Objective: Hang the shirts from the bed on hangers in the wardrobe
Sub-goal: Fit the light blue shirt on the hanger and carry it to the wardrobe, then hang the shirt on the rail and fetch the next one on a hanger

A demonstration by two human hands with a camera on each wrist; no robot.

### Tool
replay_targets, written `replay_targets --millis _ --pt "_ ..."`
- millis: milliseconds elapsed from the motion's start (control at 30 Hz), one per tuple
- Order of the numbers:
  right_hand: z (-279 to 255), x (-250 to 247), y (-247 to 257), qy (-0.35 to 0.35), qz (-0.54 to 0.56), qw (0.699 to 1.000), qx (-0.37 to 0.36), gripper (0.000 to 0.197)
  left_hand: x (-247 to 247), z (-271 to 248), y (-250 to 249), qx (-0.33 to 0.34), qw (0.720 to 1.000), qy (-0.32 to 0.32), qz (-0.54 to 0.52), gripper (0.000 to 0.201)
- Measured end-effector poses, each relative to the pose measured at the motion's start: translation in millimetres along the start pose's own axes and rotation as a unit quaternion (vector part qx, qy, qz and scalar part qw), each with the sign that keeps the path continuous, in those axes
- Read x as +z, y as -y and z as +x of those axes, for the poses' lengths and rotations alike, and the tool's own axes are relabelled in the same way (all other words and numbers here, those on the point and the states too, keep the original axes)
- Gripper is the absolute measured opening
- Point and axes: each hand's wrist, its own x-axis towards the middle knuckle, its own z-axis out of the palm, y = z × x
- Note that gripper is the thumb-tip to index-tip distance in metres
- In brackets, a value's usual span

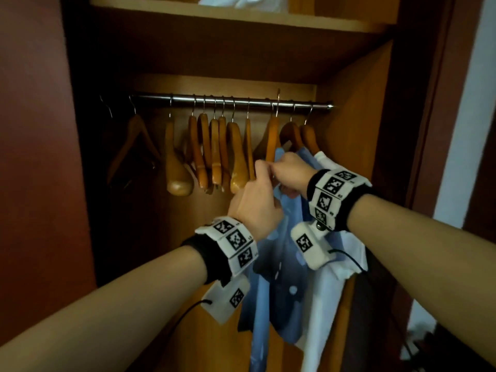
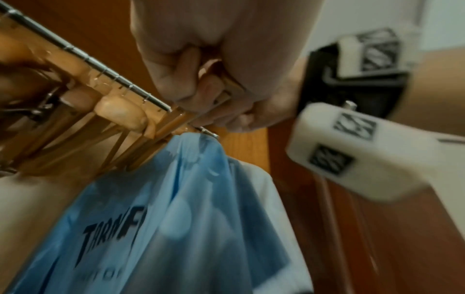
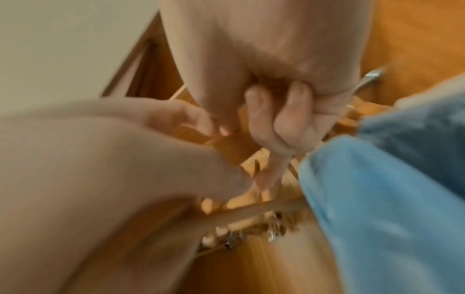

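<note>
Both hands up at the rail [image 1: 233, 101] now: left hand [image 1: 253, 204] and right hand [image 1: 291, 171] meet on one wooden hanger [image 1: 272, 138] just under it, fingers curled round the wood. Blue shirt [image 1: 281, 264] hangs beneath the rail's right end, white shirt [image 1: 330, 277] right beside it, bare hangers [image 1: 214, 151] crowding mid-rail

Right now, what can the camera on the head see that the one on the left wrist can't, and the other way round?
Only the head view shows the top shelf, both forearms with their wristbands, and the whole row of empty wooden hangers.

Only the left wrist view shows dark lettering on the blue shirt, and the left hand curled in a grip on a wooden hanger.

Both show the metal rail, the blue shirt, the white shirt behind it, and the right hand.
</note>
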Motion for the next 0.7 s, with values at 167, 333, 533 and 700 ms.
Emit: replay_targets --millis 167,333,533,700 --pt "-75 29 -13 0.012 0.068 0.997 0.024 0.017 -26 -75 20 0.063 0.998 -0.009 0.018 0.026" --pt "-168 31 -38 0.024 0.09 0.994 0.058 0.016 -7 -96 67 -0.093 0.991 0.012 -0.098 0.035" --pt "-284 -5 -73 0.083 0.1 0.986 0.107 0.01 9 -111 40 -0.055 0.996 0.033 -0.068 0.088" --pt "-379 -29 -121 0.14 0.093 0.966 0.195 0.013 38 -149 -17 -0.032 0.994 0.103 -0.028 0.042"
